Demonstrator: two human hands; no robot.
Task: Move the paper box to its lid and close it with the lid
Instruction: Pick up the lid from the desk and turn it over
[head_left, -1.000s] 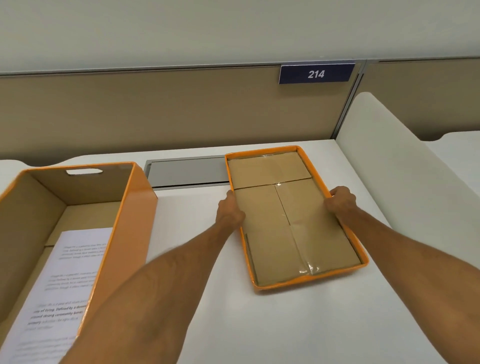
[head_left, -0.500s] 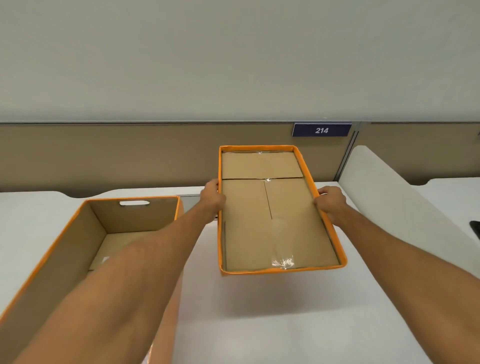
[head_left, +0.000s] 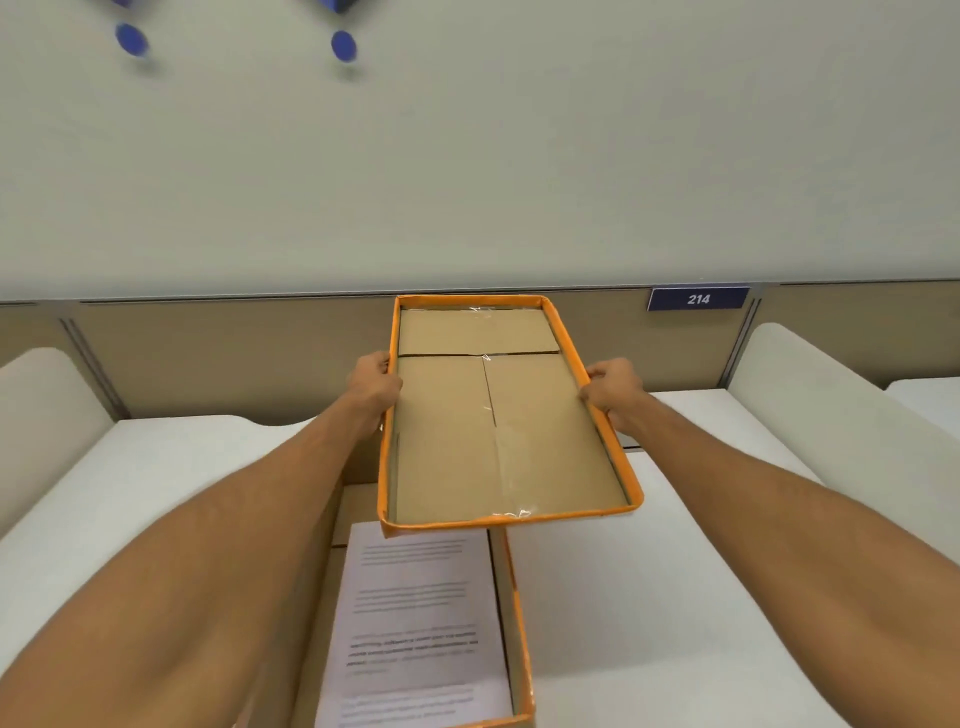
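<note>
I hold the orange-rimmed lid (head_left: 493, 431) in the air, its brown cardboard inside facing me and its far end tilted up. My left hand (head_left: 371, 382) grips its left rim and my right hand (head_left: 613, 389) grips its right rim. Below it stands the open orange paper box (head_left: 522, 623), partly hidden by the lid and my left forearm. A printed white sheet (head_left: 415, 623) lies inside the box.
The white desk (head_left: 675, 571) spreads to both sides of the box. A brown partition wall with a blue "214" sign (head_left: 697, 299) runs along the back. White rounded dividers (head_left: 831, 415) rise at the right and the far left.
The lid has come off the desk, risen and moved left over the open box. The view has swung left and up, so the box now sits under the lid.
</note>
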